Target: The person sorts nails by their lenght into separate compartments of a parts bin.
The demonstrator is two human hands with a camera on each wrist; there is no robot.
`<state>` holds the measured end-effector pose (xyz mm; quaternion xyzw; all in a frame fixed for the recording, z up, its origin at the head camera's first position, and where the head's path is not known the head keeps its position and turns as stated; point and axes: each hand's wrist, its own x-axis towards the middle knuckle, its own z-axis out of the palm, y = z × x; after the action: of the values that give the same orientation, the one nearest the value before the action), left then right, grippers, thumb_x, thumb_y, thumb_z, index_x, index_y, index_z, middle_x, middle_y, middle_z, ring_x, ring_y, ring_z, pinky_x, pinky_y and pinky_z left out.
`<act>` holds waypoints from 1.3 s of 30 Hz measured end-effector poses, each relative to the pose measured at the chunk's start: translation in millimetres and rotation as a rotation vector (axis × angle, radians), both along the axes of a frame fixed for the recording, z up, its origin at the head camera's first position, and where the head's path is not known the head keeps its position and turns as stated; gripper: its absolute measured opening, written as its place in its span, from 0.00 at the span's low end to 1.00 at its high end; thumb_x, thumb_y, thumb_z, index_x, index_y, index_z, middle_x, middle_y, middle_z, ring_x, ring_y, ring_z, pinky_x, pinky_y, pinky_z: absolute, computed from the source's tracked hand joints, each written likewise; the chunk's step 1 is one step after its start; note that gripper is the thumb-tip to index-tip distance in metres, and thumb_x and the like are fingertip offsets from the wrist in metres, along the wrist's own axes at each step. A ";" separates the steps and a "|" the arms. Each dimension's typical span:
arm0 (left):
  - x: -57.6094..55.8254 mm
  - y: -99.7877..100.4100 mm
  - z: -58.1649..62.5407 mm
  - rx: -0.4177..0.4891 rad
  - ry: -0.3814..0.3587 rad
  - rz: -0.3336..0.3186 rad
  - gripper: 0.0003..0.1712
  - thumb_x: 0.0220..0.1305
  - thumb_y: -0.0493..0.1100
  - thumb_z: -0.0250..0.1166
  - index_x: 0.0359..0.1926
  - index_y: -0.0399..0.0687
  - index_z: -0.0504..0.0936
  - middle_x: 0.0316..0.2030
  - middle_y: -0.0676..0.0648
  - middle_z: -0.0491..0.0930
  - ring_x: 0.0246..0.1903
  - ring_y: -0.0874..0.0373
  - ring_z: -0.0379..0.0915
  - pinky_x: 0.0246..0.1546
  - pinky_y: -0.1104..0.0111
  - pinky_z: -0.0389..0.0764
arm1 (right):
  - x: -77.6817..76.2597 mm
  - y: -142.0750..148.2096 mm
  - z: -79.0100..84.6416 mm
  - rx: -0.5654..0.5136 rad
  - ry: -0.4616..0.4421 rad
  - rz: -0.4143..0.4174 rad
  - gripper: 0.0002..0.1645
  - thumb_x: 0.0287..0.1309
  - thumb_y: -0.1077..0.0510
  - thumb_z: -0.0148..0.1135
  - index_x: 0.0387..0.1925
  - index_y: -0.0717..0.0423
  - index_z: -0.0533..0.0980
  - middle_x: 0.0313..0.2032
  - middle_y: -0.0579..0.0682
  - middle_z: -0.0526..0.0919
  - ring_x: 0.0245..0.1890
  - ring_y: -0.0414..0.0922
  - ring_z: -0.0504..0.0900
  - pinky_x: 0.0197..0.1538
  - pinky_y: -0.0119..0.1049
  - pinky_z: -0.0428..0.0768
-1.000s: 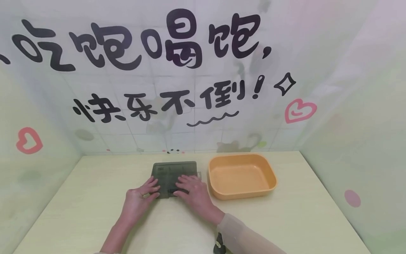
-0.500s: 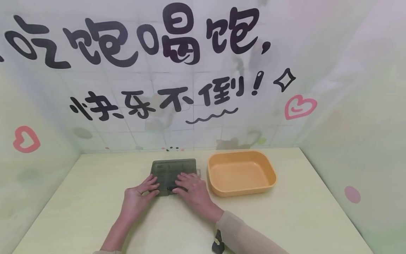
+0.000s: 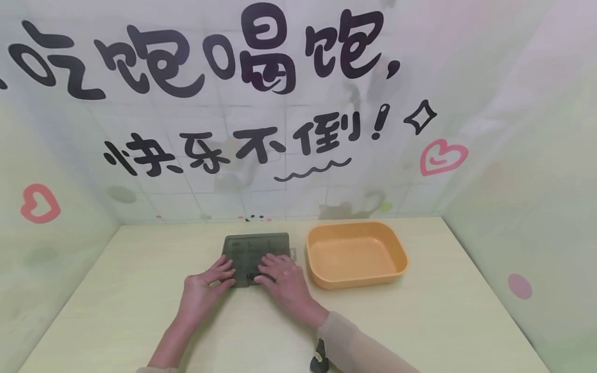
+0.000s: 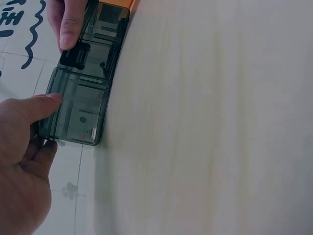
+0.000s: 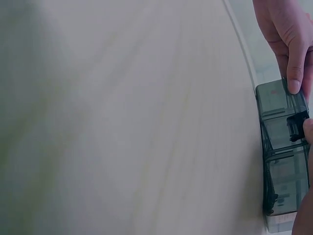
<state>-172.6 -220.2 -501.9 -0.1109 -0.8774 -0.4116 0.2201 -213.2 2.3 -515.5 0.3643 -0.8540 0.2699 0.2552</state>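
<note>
A dark, see-through compartment box [image 3: 256,244] lies flat near the back of the table, with divider lines showing through its lid. My left hand [image 3: 202,292] grips the box's left end, its thumb on the front side in the left wrist view and its fingers over the edge. Over the right half lies my right hand [image 3: 288,284], fingers bent on the lid and thumb at the front. Right beside that thumb sits a small black piece [image 4: 76,56] at the box's front edge. The right hand covers part of the lid and the right front corner.
Just right of the box stands a shallow orange tray [image 3: 356,284] with rounded corners. A pale wood-look table [image 3: 140,290] carries both. Printed walls [image 3: 261,202] enclose the back and sides. A black strap piece [image 3: 319,357] hangs by the right sleeve [image 3: 347,336].
The head view has tilted slightly, so the scene sits a little higher. Both hands stay on the box with almost the same grip, and the box and tray keep their places.
</note>
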 end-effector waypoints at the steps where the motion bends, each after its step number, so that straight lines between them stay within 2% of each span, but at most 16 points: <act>1: -0.1 -0.2 -0.2 -0.006 0.008 0.000 0.14 0.48 0.24 0.78 0.39 0.35 0.90 0.50 0.39 0.85 0.58 0.40 0.78 0.54 0.90 0.65 | 0.4 -0.4 0.1 -0.001 0.000 -0.003 0.20 0.61 0.48 0.72 0.49 0.57 0.87 0.54 0.54 0.86 0.59 0.48 0.83 0.65 0.45 0.79; 8: -0.5 -0.4 -0.1 -0.033 0.030 -0.013 0.15 0.47 0.23 0.78 0.39 0.34 0.90 0.50 0.38 0.85 0.58 0.39 0.78 0.53 0.91 0.65 | 2.7 -1.2 1.8 -0.013 -0.039 -0.006 0.20 0.63 0.48 0.70 0.49 0.58 0.87 0.55 0.53 0.86 0.60 0.48 0.82 0.64 0.47 0.79; 16: -1.6 1.4 -0.9 -0.050 0.055 -0.022 0.15 0.46 0.23 0.78 0.38 0.34 0.90 0.50 0.38 0.85 0.57 0.39 0.78 0.54 0.89 0.66 | 1.5 -1.3 -1.1 -0.030 0.030 -0.009 0.18 0.61 0.50 0.72 0.46 0.58 0.88 0.52 0.55 0.87 0.58 0.49 0.83 0.64 0.44 0.79; 22: -0.9 1.1 -0.3 -0.033 0.027 -0.018 0.15 0.47 0.23 0.77 0.39 0.34 0.90 0.50 0.39 0.85 0.58 0.40 0.78 0.54 0.90 0.65 | 3.3 -3.9 -0.9 -0.042 0.070 -0.018 0.16 0.60 0.51 0.73 0.43 0.59 0.88 0.49 0.54 0.88 0.56 0.49 0.85 0.64 0.43 0.80; 26: -0.4 0.5 0.0 -0.028 0.025 -0.019 0.15 0.47 0.23 0.77 0.39 0.33 0.90 0.50 0.38 0.85 0.58 0.39 0.77 0.54 0.90 0.65 | 3.9 -5.8 -0.5 -0.045 0.083 -0.026 0.16 0.60 0.51 0.73 0.43 0.59 0.88 0.48 0.54 0.88 0.55 0.48 0.85 0.63 0.42 0.80; 32: 0.1 -0.1 -0.6 -0.070 0.041 -0.009 0.16 0.46 0.23 0.78 0.39 0.34 0.90 0.50 0.39 0.85 0.58 0.39 0.78 0.54 0.91 0.63 | 3.6 -8.0 -0.4 -0.053 0.099 -0.034 0.17 0.57 0.48 0.74 0.40 0.57 0.89 0.46 0.54 0.89 0.53 0.48 0.86 0.62 0.42 0.81; 39: 0.0 0.3 -0.7 -0.081 0.063 -0.013 0.16 0.46 0.24 0.79 0.39 0.33 0.90 0.49 0.39 0.86 0.57 0.39 0.78 0.54 0.91 0.64 | 3.4 -9.3 -0.3 -0.045 0.120 -0.048 0.15 0.57 0.50 0.75 0.39 0.58 0.89 0.45 0.54 0.90 0.52 0.48 0.87 0.62 0.42 0.81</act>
<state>-172.7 -219.9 -502.6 -0.1383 -0.8854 -0.3732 0.2402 -209.8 -7.1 -515.8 0.3532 -0.8393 0.2605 0.3207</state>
